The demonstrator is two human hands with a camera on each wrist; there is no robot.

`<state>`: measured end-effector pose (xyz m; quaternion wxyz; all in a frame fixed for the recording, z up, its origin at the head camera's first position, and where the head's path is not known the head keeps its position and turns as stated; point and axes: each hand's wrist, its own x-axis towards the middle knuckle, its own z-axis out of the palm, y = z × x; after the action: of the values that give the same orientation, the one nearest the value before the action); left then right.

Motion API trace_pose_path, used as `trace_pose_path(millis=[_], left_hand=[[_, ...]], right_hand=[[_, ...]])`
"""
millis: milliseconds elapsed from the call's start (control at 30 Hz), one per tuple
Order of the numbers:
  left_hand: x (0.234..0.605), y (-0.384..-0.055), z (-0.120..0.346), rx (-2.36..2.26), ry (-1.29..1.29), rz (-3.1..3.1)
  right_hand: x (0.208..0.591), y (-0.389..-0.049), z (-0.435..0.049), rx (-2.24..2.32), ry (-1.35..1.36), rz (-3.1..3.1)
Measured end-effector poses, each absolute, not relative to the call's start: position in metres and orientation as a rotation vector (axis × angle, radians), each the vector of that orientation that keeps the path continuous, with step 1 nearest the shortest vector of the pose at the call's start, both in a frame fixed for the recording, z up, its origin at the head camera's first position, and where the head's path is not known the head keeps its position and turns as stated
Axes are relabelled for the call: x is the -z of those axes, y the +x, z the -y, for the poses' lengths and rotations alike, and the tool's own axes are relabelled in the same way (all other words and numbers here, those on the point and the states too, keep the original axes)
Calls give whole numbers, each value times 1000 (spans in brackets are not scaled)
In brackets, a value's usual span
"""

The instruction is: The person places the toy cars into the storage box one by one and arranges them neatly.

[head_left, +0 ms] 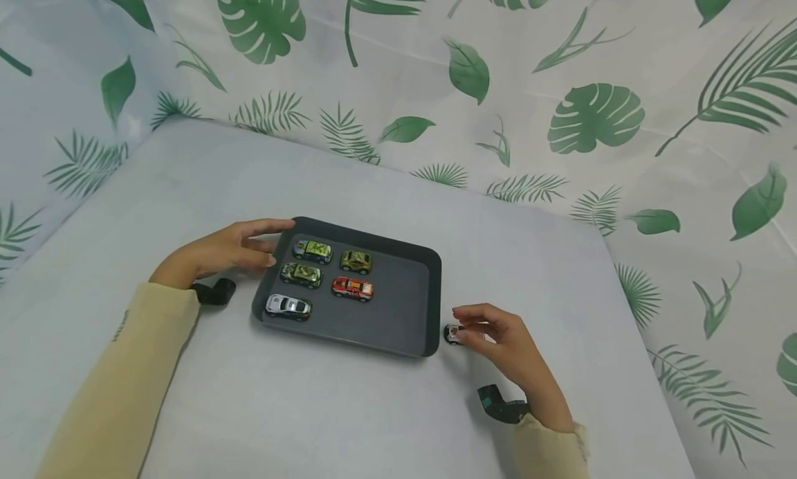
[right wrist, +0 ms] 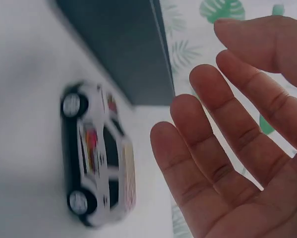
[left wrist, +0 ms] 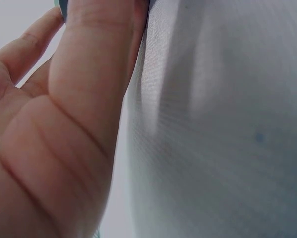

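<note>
A dark grey tray (head_left: 398,323) lies on the white table. My left hand (head_left: 227,249) is at its left side, fingers extended and fingertips at the rim. On the tray, toward its left, sit a silver toy car (head_left: 288,307), a red one (head_left: 352,288), an olive one (head_left: 356,261) and two with green patterns. Just outside the right rim stands a white toy car (right wrist: 101,158) with dark windows and colored markings. My right hand (head_left: 501,337) hovers over this car and partly covers it in the head view; its relaxed fingers (right wrist: 203,136) show apart from the car.
White cloth covers the table (head_left: 349,410). Behind and at both sides hangs a white curtain (head_left: 398,84) printed with green leaves. A dark wrist device (head_left: 214,292) juts from the left sleeve, another (head_left: 501,406) from the right.
</note>
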<state>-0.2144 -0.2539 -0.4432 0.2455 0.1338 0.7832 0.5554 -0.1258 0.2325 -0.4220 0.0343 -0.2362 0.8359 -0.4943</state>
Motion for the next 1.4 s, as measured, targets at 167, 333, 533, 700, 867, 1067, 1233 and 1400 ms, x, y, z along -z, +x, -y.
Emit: trace_pose_path(millis=[167,333,533,700,867,1067,1233,1400], left_hand=[[444,-214,254,-1521,363,-2131],[443,-214,253,-1512,359,-2137],[443,-214,254,-1517,359,-2130],[444,-214,253,-1521,365,-2132],[443,-214,254,-1522,371,-2133],[444,-214,254,-1518,377,-2139],[444,-214,255,-1523,368,-2133],[444,-214,255,-1522,369,-2134]], right_hand=[[425,-129,-242,1492,-724,-2634],[428,-131,-247,1461,-643,-2655],[431,-133,-254,1362,-531,-2678],[434,-135,-258,1250,-492,-2694],[436,-136,-260,1150,-456,-2706],[439,-136,-261,1087,-439,-2732],[440,-136,-258,1083,-438,-2769],[438,-135,-256,1033,-380,-2781]])
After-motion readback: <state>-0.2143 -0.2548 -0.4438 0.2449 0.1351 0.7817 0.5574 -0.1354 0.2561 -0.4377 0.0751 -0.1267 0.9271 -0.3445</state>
